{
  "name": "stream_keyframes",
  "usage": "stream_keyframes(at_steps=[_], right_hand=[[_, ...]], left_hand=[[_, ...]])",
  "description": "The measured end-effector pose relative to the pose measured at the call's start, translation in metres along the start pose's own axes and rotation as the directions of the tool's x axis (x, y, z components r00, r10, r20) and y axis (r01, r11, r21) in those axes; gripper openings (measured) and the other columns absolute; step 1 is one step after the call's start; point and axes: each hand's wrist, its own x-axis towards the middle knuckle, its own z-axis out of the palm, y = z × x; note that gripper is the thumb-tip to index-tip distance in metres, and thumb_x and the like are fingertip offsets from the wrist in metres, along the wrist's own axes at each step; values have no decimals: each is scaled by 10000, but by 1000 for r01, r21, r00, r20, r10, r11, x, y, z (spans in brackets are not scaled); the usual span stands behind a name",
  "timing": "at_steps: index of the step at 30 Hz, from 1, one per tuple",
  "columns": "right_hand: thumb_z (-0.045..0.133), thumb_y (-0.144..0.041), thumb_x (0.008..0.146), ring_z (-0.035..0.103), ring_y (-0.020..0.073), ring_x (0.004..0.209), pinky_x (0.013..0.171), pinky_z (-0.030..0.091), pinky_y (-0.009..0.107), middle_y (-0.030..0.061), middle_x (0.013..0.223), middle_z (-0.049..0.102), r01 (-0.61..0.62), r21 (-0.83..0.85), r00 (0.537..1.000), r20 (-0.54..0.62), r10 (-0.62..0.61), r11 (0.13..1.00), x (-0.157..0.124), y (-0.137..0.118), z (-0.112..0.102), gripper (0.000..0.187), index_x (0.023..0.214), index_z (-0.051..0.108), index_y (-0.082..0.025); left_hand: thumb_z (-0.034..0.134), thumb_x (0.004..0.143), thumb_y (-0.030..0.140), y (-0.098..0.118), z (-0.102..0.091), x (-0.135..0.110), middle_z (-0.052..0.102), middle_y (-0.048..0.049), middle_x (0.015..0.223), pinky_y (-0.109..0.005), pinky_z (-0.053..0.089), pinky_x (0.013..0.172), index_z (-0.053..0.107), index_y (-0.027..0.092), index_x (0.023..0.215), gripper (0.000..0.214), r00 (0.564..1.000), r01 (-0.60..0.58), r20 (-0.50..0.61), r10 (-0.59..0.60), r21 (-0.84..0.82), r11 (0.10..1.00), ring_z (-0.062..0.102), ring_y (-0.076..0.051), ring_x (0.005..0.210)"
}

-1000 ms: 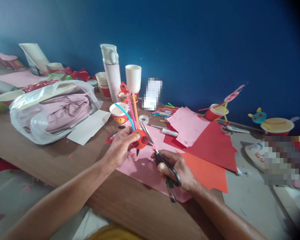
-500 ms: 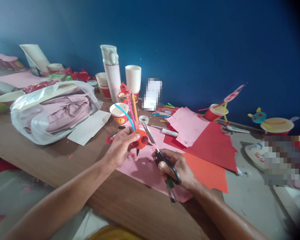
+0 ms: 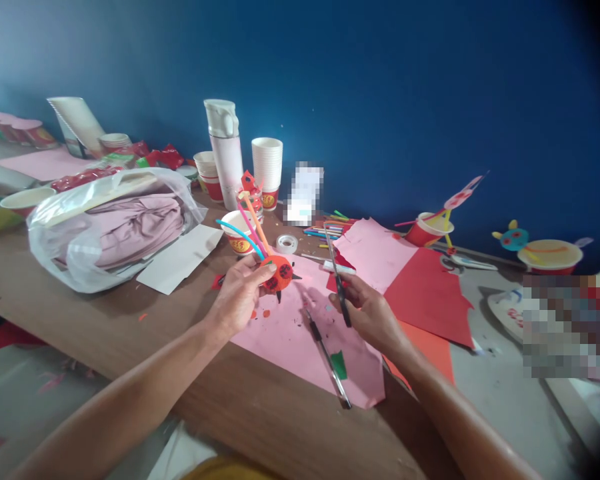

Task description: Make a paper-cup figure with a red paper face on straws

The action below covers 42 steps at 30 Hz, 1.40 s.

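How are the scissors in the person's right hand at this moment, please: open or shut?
Shut, as far as it shows: the scissors in the right hand appear as one thin line, tips pointing up.

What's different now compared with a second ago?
The right hand lifted and swung the scissors so the blades point up toward the wall rather than at the craft. The left hand tipped the orange disc with straws leftward. Both hands kept their hold, and the thin tool stayed on the pink paper.
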Motion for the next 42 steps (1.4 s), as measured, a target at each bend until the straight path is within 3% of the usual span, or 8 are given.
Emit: stream_keyframes(at_steps=[4,8,11,14,18,27,33,42], right_hand=[[530,-358,804,581,162,664,575,424,248,5,798,649,34,-291,999,-28,-44,956,2,-2,-14,402,1196,519,-271],[504,-340,811,601,168,657,538,404,233,-1,802,664,43,-424,998,-21,-57,904,2,-5,-20,390,1197,514,-288],[494,-322,810,632,183,673,547,409,239,8,820,682,65,-507,997,-7,-79,859,2,-6,-20,396,1203,512,-278],[484,-301,809,658,205,718,566,415,248,24,850,702,95,-580,995,23,-100,809,2,-6,-20,412,1218,507,-265],[481,-300,809,665,205,733,578,423,246,17,870,712,120,-614,993,71,-96,780,2,-10,-27,390,1196,531,-287],[468,-303,814,636,170,644,549,395,231,2,807,709,170,-646,978,201,-49,744,-4,-30,-58,295,1072,611,-291],[464,-289,815,621,189,658,535,355,250,29,831,699,150,-698,962,265,58,700,-7,-29,-57,271,1035,621,-276],[487,-242,801,563,171,600,500,266,254,43,726,646,160,-770,944,301,131,618,-8,-27,-56,154,885,613,-214]], left_hand=[[677,685,270,0,-2,0,654,-31,701,-219,443,369,580,154,820,203,997,70,-46,-69,27,997,598,-141,514],[671,679,292,1,-2,-2,632,-39,671,-225,392,305,581,144,772,197,992,114,-52,-112,31,993,574,-147,468],[679,673,251,2,-2,-1,625,-25,644,-229,428,360,584,136,722,157,995,72,-65,-72,-7,997,569,-129,481],[688,672,198,2,-1,2,648,-25,668,-246,502,515,607,122,697,113,998,-18,-68,13,-70,997,605,-127,583],[688,678,159,1,-1,4,678,-23,737,-250,516,664,634,128,714,72,996,-67,-68,59,-125,990,630,-125,699],[692,657,171,2,1,3,667,-16,687,-267,508,615,648,135,755,113,991,-57,-126,45,-96,994,622,-137,626],[691,652,181,5,2,3,656,-16,643,-225,472,535,624,119,712,109,986,-57,-158,46,-65,996,604,-121,573],[708,641,182,3,0,5,666,-12,663,-233,482,598,638,131,700,105,983,-107,-154,96,-67,992,614,-121,622]])
